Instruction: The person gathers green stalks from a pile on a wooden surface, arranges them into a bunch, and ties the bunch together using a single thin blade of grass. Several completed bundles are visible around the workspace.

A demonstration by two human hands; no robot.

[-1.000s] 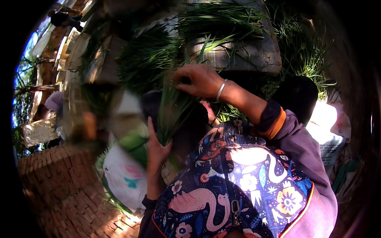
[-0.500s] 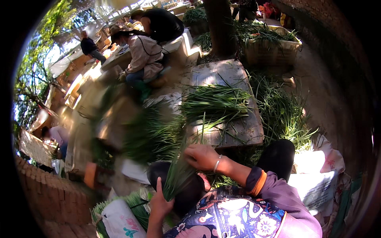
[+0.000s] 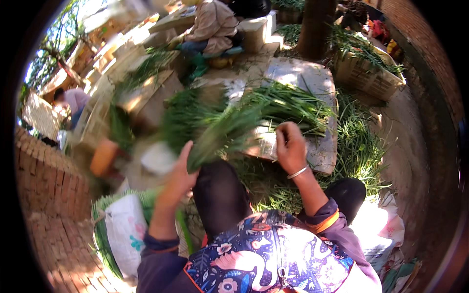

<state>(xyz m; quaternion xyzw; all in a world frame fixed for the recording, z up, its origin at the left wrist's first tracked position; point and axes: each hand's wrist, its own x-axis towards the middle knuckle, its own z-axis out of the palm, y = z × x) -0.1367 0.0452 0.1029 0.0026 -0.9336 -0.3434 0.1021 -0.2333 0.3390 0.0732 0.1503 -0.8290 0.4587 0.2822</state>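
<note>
My left hand (image 3: 178, 172) is closed round the lower end of a bunch of garlic chives (image 3: 227, 132), whose long green leaves fan forward and right, smeared by motion. Over the front edge of a pale board (image 3: 300, 73), my right hand (image 3: 291, 149) has its fingers curled in; whatever they may hold is hidden. A pile of chives (image 3: 293, 105) lies across that board, just beyond the right hand. Further left, another heap of chives (image 3: 188, 110) partly shows behind the bunch.
Loose green leaves (image 3: 359, 141) cover the ground right of the board. A full plastic crate (image 3: 369, 78) stands by a tree trunk (image 3: 315, 29). Left of my knee lies a white-wrapped bundle (image 3: 124, 229). A co-worker (image 3: 215, 27) sits ahead. An orange object (image 3: 103, 157) is at left.
My left hand has swung the bunch forward and up, away from my lap. My right hand has left the bunch and moved right, to the board's edge. The view has shifted.
</note>
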